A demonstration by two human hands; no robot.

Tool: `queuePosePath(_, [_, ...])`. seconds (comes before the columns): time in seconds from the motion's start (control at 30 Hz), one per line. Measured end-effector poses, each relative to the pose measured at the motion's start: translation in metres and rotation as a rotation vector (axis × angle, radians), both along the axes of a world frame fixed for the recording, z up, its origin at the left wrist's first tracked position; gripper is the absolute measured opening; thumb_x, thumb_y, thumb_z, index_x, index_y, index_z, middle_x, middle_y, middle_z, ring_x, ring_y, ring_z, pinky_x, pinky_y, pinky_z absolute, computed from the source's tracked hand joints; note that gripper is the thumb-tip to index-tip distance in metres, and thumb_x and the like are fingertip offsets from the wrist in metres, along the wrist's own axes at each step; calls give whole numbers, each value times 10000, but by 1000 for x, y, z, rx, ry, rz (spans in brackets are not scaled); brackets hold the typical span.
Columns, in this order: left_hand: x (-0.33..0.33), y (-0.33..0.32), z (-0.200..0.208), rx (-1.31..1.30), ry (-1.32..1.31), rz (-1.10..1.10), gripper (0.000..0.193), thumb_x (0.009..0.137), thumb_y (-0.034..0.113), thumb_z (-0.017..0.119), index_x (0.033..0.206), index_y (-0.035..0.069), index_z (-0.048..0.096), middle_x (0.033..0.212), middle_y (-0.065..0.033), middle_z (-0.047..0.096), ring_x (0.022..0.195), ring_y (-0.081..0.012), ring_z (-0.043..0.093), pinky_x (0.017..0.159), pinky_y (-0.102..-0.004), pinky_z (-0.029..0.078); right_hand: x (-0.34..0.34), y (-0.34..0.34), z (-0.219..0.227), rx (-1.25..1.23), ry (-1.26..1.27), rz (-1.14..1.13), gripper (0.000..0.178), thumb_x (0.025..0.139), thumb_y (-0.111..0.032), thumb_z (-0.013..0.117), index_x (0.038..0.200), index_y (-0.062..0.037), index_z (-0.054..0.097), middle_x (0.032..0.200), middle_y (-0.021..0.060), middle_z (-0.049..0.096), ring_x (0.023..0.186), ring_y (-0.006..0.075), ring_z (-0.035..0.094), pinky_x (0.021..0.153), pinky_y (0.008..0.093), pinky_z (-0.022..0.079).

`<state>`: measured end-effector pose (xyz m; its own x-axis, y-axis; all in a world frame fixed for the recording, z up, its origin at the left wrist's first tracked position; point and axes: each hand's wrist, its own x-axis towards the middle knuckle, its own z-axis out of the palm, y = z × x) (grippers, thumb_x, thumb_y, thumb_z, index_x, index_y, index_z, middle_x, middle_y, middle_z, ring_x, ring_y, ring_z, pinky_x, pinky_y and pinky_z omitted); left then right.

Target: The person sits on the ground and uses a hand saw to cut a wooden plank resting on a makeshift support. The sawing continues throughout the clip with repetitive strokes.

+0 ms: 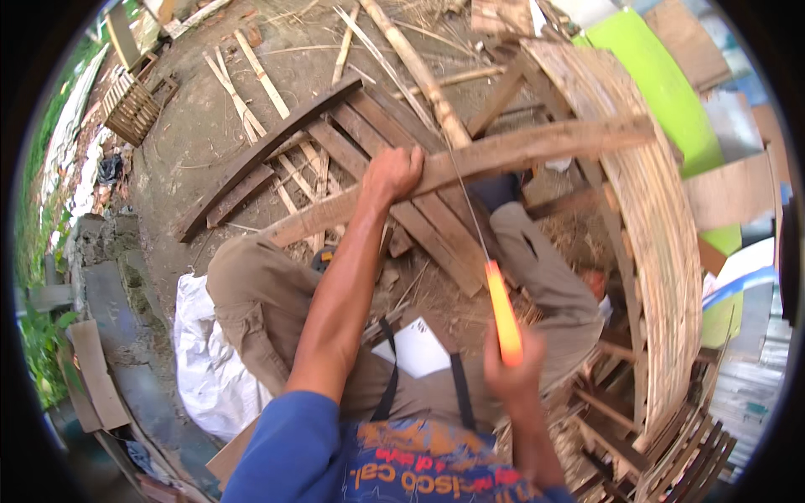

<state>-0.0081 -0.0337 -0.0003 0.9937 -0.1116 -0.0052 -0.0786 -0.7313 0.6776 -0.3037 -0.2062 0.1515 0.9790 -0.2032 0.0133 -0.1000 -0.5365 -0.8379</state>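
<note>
A long wooden plank lies slantwise in front of me, from over my left knee to a bench-like wooden stack on the right. My left hand is closed over it near its middle. In my right hand, slightly blurred, is the grip of a handsaw with an orange and yellow handle. Seen almost edge-on, its thin blade reaches away from me and meets the plank just right of my left hand. Whether the teeth have cut into the wood cannot be made out.
Under the plank lies a slatted wooden frame. Bamboo poles and sticks litter the dirt beyond. A white sack and low block wall are at left; a tall stack of thin wooden strips and a green panel at right.
</note>
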Motion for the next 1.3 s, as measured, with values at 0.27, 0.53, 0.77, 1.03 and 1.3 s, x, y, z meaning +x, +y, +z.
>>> queuePosePath(0.27, [-8, 8, -2, 18, 89, -67, 651, 994, 444, 393, 905, -123, 699, 949, -401, 645, 962, -543, 647, 932, -559, 499, 127, 13, -96, -96, -273, 184, 140, 879, -62, 694, 813, 33, 615, 677, 230, 602, 674, 448, 636, 591, 445, 485])
queuePosePath(0.53, [-1, 4, -6, -10, 69, 1, 672, 982, 494, 441, 899, -132, 672, 917, -404, 634, 937, -537, 653, 885, -548, 507, 121, -17, -152, -51, -483, 216, 76, 872, -18, 670, 844, 27, 616, 758, 184, 604, 680, 399, 602, 628, 420, 479])
queuePosePath(0.77, [-6, 8, -4, -72, -25, 46, 661, 977, 506, 492, 906, -114, 708, 935, -335, 684, 899, -533, 659, 851, -535, 537, 2, -10, -104, 47, -624, 125, 170, 905, -64, 628, 752, 3, 596, 640, 111, 566, 544, 257, 574, 550, 375, 471])
queuePosePath(1.03, [-52, -15, -9, 133, -570, -86, 672, 907, 564, 647, 1289, 18, 569, 1206, -186, 624, 1184, -350, 571, 1015, -448, 406, -61, -31, -125, 36, -373, 5, 183, 891, -56, 629, 719, -3, 594, 608, 126, 566, 529, 281, 598, 508, 384, 447])
queuePosePath(1.3, [-61, -31, -11, 277, -494, 7, 680, 715, 243, 792, 1297, 44, 504, 1156, -141, 588, 1150, -321, 566, 985, -436, 414, -39, -32, -127, 65, -406, -33, 206, 913, -86, 648, 740, -8, 569, 614, 119, 554, 514, 289, 577, 507, 389, 431])
